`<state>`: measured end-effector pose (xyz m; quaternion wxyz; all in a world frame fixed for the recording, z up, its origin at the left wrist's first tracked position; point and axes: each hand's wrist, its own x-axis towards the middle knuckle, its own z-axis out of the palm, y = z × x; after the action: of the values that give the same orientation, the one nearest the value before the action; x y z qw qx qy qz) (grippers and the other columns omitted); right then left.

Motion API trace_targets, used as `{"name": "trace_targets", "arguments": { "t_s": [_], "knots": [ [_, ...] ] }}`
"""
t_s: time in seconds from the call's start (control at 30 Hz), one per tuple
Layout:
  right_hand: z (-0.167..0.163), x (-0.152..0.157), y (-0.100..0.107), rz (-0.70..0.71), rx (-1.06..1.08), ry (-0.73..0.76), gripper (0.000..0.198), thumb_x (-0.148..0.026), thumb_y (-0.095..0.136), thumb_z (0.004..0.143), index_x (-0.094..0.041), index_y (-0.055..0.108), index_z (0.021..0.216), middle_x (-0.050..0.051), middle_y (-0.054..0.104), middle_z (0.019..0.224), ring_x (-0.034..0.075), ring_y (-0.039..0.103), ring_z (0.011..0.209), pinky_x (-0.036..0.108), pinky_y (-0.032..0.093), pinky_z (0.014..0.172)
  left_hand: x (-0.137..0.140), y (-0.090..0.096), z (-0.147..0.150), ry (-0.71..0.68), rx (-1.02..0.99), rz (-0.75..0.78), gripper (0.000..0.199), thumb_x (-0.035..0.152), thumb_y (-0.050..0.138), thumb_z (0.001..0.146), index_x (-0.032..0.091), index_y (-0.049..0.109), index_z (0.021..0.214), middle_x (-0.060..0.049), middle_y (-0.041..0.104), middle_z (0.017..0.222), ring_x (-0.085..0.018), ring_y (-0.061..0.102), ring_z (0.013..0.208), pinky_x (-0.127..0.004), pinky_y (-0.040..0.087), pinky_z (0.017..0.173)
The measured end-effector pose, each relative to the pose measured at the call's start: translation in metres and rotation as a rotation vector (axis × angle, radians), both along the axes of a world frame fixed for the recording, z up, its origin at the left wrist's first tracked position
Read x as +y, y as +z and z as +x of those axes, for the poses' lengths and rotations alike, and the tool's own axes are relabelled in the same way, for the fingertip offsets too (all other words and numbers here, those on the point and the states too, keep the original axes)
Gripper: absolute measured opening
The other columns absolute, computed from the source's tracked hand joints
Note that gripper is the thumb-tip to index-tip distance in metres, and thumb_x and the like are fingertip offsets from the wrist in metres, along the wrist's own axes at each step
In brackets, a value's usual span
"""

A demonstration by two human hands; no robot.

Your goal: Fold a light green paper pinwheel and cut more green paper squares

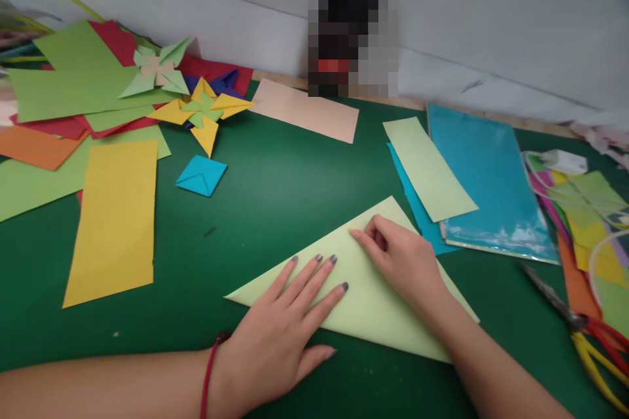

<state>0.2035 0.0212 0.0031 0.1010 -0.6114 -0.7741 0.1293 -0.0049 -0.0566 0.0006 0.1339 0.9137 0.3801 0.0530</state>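
A pale green sheet of paper point(388, 314), folded into a triangle, lies on the green table in front of me. My left hand point(280, 330) rests flat on its left part, fingers spread, with a red cord around the wrist. On the upper middle of the paper sits my right hand point(405, 255), its fingers curled in and the thumb stretched along the surface. Whether anything is pinched in those curled fingers is hidden. Behind my right hand, a pale green strip point(430, 170) overlaps a blue sheet point(427, 229).
A blue plastic-covered pack point(486, 177) and scissors point(574, 324) lie right, near a white cable and charger point(565, 162). Left are a yellow sheet point(115, 222), a folded blue square point(201, 175), a yellow paper star point(204, 108) and coloured papers point(73, 91). A peach strip point(307, 111) lies by the wall.
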Motion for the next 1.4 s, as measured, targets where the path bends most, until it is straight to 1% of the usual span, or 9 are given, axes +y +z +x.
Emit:
{"name": "trace_targets", "arguments": {
  "t_s": [0.23, 0.43, 0.73, 1.0, 1.27, 1.4],
  "knots": [
    [0.0005, 0.0004, 0.0001, -0.021, 0.004, -0.007, 0.034, -0.045, 0.042, 0.086, -0.02, 0.042, 0.063, -0.003, 0.051, 0.053, 0.011, 0.045, 0.048, 0.023, 0.027, 0.045, -0.001, -0.0003, 0.0009, 0.004, 0.035, 0.017, 0.062, 0.045, 0.04, 0.085, 0.019, 0.024, 0.138, -0.011, 0.018, 0.147, -0.027, 0.013, 0.134, -0.046, 0.015, 0.106],
    [0.0, 0.0007, 0.0012, -0.039, -0.004, -0.02, 0.034, -0.045, 0.043, 0.085, -0.02, 0.042, 0.063, -0.003, 0.051, 0.054, 0.01, 0.044, 0.049, 0.022, 0.026, 0.046, -0.0008, -0.0004, 0.0016, 0.006, 0.029, 0.028, 0.061, 0.046, 0.037, 0.085, 0.02, 0.024, 0.138, -0.011, 0.019, 0.146, -0.027, 0.014, 0.134, -0.046, 0.015, 0.106],
    [0.0009, 0.001, 0.0001, -0.053, -0.001, -0.031, 0.035, -0.047, 0.044, 0.085, -0.02, 0.041, 0.063, -0.004, 0.05, 0.053, 0.01, 0.044, 0.048, 0.022, 0.026, 0.045, -0.0015, -0.0021, 0.0022, 0.0, 0.042, 0.024, 0.061, 0.046, 0.038, 0.086, 0.019, 0.023, 0.139, -0.011, 0.017, 0.147, -0.028, 0.013, 0.134, -0.047, 0.013, 0.106],
    [0.0004, 0.0011, 0.0002, -0.06, -0.008, -0.04, 0.035, -0.048, 0.044, 0.084, -0.02, 0.041, 0.063, -0.004, 0.05, 0.053, 0.009, 0.043, 0.049, 0.022, 0.026, 0.046, -0.002, -0.0017, 0.0022, -0.006, 0.067, 0.019, 0.062, 0.047, 0.037, 0.085, 0.019, 0.022, 0.139, -0.013, 0.016, 0.147, -0.028, 0.009, 0.135, -0.046, 0.007, 0.106],
    [0.0, 0.0017, 0.0016, -0.076, -0.005, -0.047, 0.036, -0.049, 0.047, 0.083, -0.02, 0.041, 0.062, -0.005, 0.05, 0.053, 0.009, 0.044, 0.049, 0.021, 0.026, 0.045, -0.0012, -0.0018, 0.0019, -0.007, 0.067, 0.002, 0.065, 0.051, 0.038, 0.084, 0.02, 0.022, 0.139, -0.012, 0.016, 0.147, -0.028, 0.008, 0.135, -0.046, 0.009, 0.106],
    [0.0003, 0.0015, 0.0016, -0.072, -0.004, -0.042, 0.036, -0.048, 0.047, 0.083, -0.019, 0.041, 0.062, -0.005, 0.049, 0.052, 0.009, 0.043, 0.048, 0.021, 0.026, 0.045, -0.0028, -0.0015, 0.001, -0.009, 0.065, 0.014, 0.062, 0.048, 0.036, 0.086, 0.019, 0.022, 0.139, -0.013, 0.017, 0.147, -0.028, 0.009, 0.135, -0.046, 0.008, 0.106]
  ]
}}
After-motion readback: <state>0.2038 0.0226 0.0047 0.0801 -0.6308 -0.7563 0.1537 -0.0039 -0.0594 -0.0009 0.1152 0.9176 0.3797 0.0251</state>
